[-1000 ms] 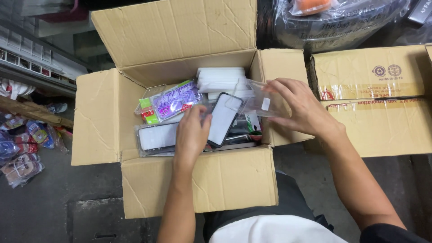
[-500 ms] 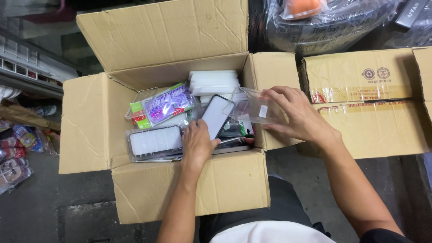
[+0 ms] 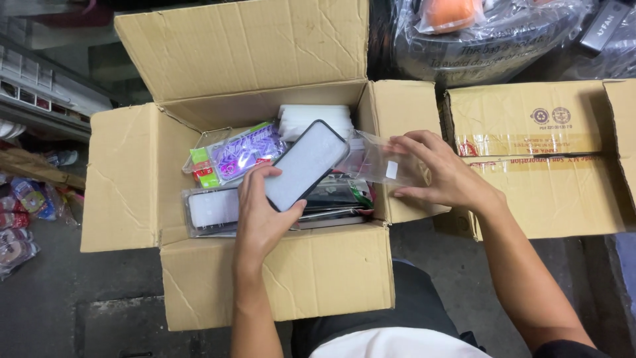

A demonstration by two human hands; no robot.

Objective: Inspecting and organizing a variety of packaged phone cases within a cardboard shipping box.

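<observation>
Head view: left hand (image 3: 260, 215) grips phone case (image 3: 306, 165) (tilted).

The left hand (image 3: 262, 215) reaches forward from a bare forearm, back of the hand up, fingers (image 3: 255, 178) curled and thumb pressed in a clamping grip. The right hand (image 3: 442, 174) comes in from the right, wrist bent, fingers spread and pinching lightly; its thumb seems tucked underneath.

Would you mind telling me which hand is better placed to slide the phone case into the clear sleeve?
The left hand, probably: it holds the phone case, tilted toward the clear sleeve, which the right hand holds above the open cardboard box.
</observation>
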